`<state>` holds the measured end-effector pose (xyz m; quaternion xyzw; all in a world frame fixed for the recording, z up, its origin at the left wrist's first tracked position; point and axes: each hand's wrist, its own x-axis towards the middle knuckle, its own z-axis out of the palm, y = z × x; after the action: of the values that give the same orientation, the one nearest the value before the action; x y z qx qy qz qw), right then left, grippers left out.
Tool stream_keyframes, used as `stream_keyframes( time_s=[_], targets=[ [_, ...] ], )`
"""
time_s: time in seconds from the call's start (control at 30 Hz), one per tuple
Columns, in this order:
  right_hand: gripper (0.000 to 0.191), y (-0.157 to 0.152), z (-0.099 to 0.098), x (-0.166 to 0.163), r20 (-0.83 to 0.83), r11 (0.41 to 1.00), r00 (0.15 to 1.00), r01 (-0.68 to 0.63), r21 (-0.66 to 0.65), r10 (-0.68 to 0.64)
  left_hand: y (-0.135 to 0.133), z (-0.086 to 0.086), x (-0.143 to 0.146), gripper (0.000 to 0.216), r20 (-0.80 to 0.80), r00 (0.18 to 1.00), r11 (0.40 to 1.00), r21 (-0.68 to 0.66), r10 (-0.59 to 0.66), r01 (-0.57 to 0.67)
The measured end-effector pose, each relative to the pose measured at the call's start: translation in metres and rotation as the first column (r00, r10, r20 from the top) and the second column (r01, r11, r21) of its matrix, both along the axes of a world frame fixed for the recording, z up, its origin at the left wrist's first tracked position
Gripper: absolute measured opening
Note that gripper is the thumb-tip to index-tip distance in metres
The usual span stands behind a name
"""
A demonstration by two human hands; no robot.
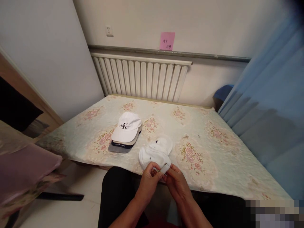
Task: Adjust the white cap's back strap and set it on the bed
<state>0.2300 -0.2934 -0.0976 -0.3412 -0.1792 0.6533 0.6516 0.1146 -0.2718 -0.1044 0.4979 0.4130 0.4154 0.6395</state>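
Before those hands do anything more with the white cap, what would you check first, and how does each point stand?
1. Strap pinched by both hands: ok.
2. Left hand on the strap: ok.
3. Right hand on the strap: ok.
4. White cap resting on the bed: ok.
5. Cap stack apart from the held cap: ok.
6. Strap buckle fastened: cannot tell.

A floral mattress [209, 139] fills the middle of the room. On it, at nine o'clock from centre, sits a stack of caps [125, 133], a white one with black letters on top. At twelve o'clock a white radiator [140, 77] lines the wall, a pink sticky note [167, 41] above it. A blue curtain [273, 104] hangs at three o'clock.
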Motion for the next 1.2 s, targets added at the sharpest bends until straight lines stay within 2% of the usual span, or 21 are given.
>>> stream_keyframes(
  time_s=[0.37,0.5,0.67,0.83,1.0,1.2],
  targets=[
    [0.013,-0.001,-0.003,-0.002,0.051,1.000,0.999,0.010,-0.011,-0.009,-0.001,-0.005,0.001,0.013,-0.036,0.998,0.999,0.001,0.053,-0.053],
    [0.016,-0.001,-0.002,-0.003,0.046,1.000,0.999,-0.001,-0.012,0.002,-0.001,-0.006,0.002,0.015,-0.003,0.998,0.998,-0.018,0.063,-0.063],
    [0.017,0.000,-0.004,-0.001,0.042,0.999,0.999,0.021,-0.042,-0.020,-0.002,0.003,-0.001,0.015,0.020,0.998,0.998,-0.013,0.055,-0.055],
    [0.017,-0.001,-0.007,-0.001,0.040,0.998,0.999,0.034,-0.061,-0.031,-0.003,0.013,-0.007,0.033,-0.027,0.997,0.998,0.017,0.067,-0.067],
    [0.016,-0.001,-0.006,-0.002,0.013,0.997,0.998,0.060,-0.057,-0.059,-0.003,0.012,-0.001,0.015,0.004,0.999,0.999,-0.040,-0.033,0.033],
    [0.017,-0.003,-0.008,-0.001,-0.029,0.995,0.997,0.075,-0.062,-0.077,-0.005,0.008,0.005,0.010,-0.160,0.987,1.000,0.015,-0.020,0.023]
  ],
)
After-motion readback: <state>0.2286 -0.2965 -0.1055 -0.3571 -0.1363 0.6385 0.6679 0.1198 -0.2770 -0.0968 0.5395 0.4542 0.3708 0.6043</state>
